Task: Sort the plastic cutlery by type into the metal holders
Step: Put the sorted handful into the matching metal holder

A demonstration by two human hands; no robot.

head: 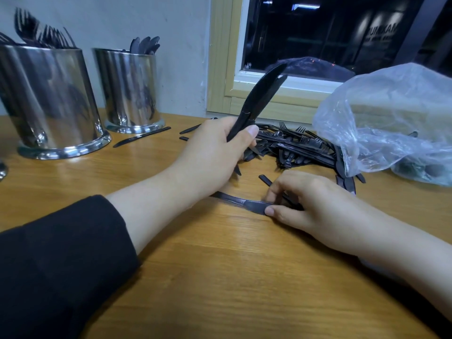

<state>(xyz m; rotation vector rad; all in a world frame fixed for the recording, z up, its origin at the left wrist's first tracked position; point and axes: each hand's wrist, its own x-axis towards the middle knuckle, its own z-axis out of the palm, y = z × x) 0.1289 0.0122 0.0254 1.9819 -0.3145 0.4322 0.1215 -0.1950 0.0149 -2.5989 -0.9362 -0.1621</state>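
Cutlery [296, 145], all black plastic, lies in a loose heap on the bench [220, 277] in front of me, forks and handles tangled together, spilling from under a clear bag [391, 118] at the right. My left hand [212, 152] is curled round a bundle of knives [261, 96], thumb pressed across the handles, the serrated blades pointing up and to the right toward the window [318, 33]. My right hand [315, 206] rests low on the bench, thumb and fingertips pinching the end of one knife [242, 204] that lies flat on the wood, its other end running under my left wrist. A short black piece [265, 180] lies just beyond the right fingers.

At the far left stand two metal holders against the wall. The nearer, larger holder [51, 99] is full of forks [41, 33], tines up. The smaller holder [129, 89] beside it has knives [145, 45] standing in it. A stray knife [141, 137] lies on the bench just in front of the smaller holder. A black sleeve [56, 265] covers my left forearm.
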